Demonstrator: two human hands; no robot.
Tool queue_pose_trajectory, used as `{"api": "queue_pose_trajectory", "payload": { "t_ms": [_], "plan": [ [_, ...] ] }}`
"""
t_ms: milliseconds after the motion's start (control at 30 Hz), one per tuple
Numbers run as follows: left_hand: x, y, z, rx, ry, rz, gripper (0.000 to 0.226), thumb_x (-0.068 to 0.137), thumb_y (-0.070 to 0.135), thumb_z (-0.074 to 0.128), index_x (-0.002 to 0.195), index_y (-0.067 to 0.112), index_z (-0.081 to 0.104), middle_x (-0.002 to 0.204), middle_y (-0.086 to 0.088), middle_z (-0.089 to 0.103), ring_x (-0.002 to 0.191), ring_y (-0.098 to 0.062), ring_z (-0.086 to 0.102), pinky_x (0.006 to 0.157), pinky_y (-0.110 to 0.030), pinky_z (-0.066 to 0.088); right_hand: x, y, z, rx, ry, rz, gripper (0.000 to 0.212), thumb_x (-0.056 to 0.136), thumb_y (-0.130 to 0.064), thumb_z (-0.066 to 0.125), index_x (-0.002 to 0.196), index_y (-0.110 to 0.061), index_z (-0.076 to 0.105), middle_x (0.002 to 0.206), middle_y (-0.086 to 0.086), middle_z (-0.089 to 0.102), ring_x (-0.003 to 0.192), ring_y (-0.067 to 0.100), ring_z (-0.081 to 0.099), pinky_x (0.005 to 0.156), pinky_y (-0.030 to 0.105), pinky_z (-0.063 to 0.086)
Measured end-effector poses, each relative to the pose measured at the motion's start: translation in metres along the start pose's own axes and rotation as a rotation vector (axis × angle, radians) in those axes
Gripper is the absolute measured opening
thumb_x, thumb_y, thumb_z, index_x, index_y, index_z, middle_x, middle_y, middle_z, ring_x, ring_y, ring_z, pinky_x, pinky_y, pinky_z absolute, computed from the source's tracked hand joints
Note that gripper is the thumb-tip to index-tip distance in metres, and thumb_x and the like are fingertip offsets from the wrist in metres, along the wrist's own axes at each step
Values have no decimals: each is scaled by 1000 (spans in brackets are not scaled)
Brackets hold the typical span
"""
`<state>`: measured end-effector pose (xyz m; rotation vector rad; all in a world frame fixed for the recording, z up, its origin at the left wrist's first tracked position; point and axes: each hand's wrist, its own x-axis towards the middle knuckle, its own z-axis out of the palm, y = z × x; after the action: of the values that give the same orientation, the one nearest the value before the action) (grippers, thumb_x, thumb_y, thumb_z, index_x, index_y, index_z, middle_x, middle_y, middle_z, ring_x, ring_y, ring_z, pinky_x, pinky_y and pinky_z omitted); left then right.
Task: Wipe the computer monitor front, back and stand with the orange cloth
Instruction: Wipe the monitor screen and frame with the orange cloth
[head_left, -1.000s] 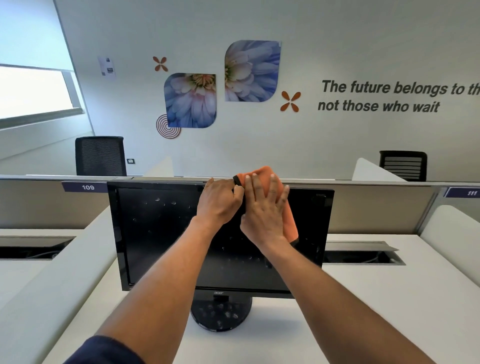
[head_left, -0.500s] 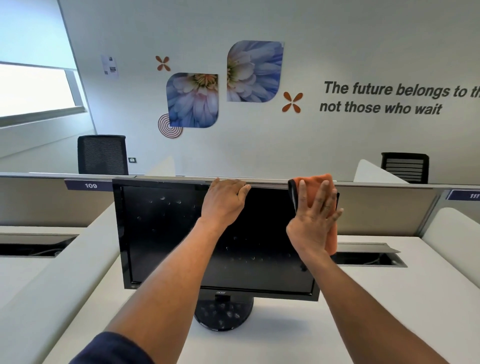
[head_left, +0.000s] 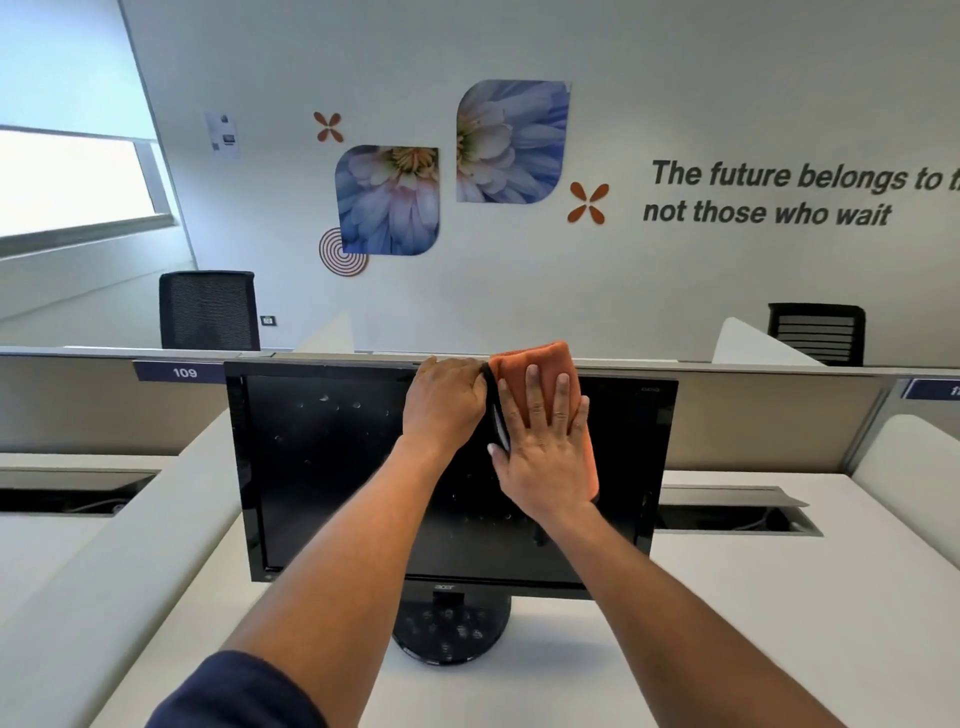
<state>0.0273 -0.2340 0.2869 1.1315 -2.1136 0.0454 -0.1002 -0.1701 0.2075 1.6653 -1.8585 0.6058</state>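
- The front of the monitor (head_left: 332, 467) is the step in hand; judging by how things stand, the back and the stand (head_left: 449, 634) are yet to be done.
- The left hand (head_left: 444, 402) has its fingers curled over the top edge of the monitor and grips it, steadying the screen.
- The right hand (head_left: 545, 457), just beside the left and touching it, lies flat with straight fingers and presses the cloth (head_left: 535, 356) against the upper part of the screen.
- The cloth is folded under that palm. Its top pokes above the fingertips and over the monitor's top edge, and its right edge shows past the little finger.
- Pale specks show on the glass to the left of the left hand and below the right one. I cannot tell whether they are dirt or reflections.
- The next move, I'd say, calls for sweeping the flat hand sideways and down across the uncovered glass, with the left-hand grip held firm so the monitor does not rock on the table (head_left: 753, 623).
- The stand sits well below both hands.
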Motion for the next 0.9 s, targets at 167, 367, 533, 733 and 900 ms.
{"api": "queue_pose_trajectory", "payload": {
  "t_ms": [167,367,533,733,900],
  "plan": [
    [4,-1,7,-17,-23,10,36,101,40,42,116,22,70,119,8,69,117,-14,58,114,-36,26,-14,49,13,-33,38,226,72,95,-56,39,155,-25,15,162,15,3,146,45,-1,115,64,6],
    [10,4,9,14,-26,-9,36,102,41,41,108,24,72,110,8,72,106,-14,62,112,-35,29,-23,66,22,40,59,470,73,94,-47,40,155,-15,16,160,20,-1,144,50,2,112,68,15],
    [14,7,1,35,-29,-68,33,101,37,44,107,23,73,106,0,73,104,-25,60,101,-33,36,-24,33,32,33,34,230,71,94,-43,38,155,-18,13,162,16,2,145,47,-2,114,66,9],
    [23,9,3,33,-75,-103,34,100,37,44,101,21,73,101,-4,73,101,-26,61,89,-33,40,-29,14,44,-5,8,-15,69,96,-48,42,155,-29,12,163,7,3,148,38,0,115,63,11],
    [24,6,6,3,-66,-99,35,102,37,42,109,22,72,105,-1,72,106,-24,59,99,-34,38,-16,35,46,71,43,470,71,94,-52,36,155,-26,11,162,15,0,146,47,1,112,69,6]
  ]
}}
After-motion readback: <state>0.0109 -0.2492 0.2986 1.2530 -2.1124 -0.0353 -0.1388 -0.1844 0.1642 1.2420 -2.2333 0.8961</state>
